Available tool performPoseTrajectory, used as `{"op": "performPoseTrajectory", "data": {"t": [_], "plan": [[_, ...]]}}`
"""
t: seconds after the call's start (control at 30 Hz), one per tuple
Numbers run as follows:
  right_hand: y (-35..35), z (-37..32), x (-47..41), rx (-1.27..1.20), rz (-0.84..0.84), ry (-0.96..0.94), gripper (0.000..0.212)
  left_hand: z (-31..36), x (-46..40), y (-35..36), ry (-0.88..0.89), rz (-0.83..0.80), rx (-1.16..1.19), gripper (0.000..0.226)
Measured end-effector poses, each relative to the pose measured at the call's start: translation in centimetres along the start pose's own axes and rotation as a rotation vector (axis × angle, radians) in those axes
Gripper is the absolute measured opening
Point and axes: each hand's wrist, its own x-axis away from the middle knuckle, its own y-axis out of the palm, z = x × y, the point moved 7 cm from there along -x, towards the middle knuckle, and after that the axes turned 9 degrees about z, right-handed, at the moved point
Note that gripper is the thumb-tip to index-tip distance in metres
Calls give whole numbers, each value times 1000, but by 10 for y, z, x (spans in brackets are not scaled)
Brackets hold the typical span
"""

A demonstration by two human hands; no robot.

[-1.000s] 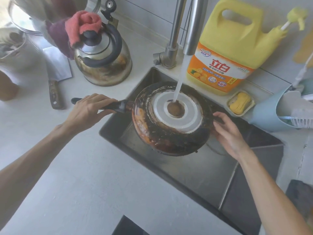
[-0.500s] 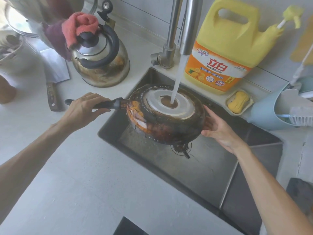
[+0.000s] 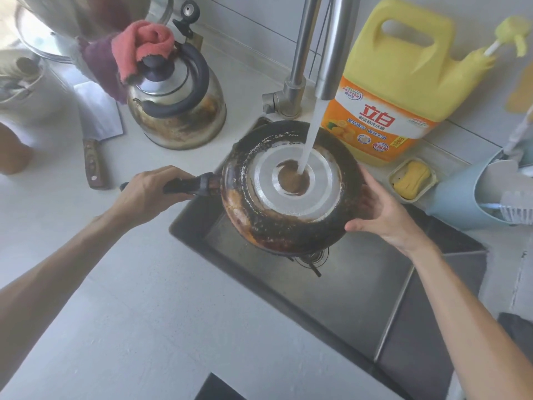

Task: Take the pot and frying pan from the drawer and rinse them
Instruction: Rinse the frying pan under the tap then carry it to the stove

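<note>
Since half a second ago the frying pan (image 3: 291,186) is tipped more toward the viewer, its burnt underside up over the sink (image 3: 340,301), and water from the faucet (image 3: 331,47) hits its pale centre. The left hand (image 3: 147,192) is wrapped around the black handle; the right hand (image 3: 383,209) now cups the far rim with relaxed, nearly straight fingers. A soap dish (image 3: 412,180) holds yellow soap beside the detergent jug (image 3: 403,79). The kettle (image 3: 178,105) stands near the sink's left edge
</note>
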Motion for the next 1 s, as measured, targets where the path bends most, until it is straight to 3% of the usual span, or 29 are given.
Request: {"op": "performPoseTrajectory", "data": {"t": [0.13, 0.27, 0.53, 0.7, 0.83, 0.93, 1.0], "plan": [[-1, -7, -3, 81, -3, -58, 114, 3, 3, 2, 10, 39, -22, 35], [1, 1, -4, 90, 2, -41, 116, 14, -2, -9, 187, 82, -63, 36], [2, 37, 11, -143, 13, 132, 116, 51, -19, -38, 428, 124, -172, 37], [-12, 16, 8, -156, 42, 86, 122, 37, -14, -19, 267, 80, 6, 35], [-20, -13, -1, -67, 24, -20, 113, 16, 3, 7, -61, 68, 84, 62], [-16, -22, -5, 34, -12, -45, 110, 7, 15, 15, -158, 92, 112, 47], [-11, -20, -6, 88, -35, -52, 113, 6, 18, 9, -118, 117, 72, 37]]}}
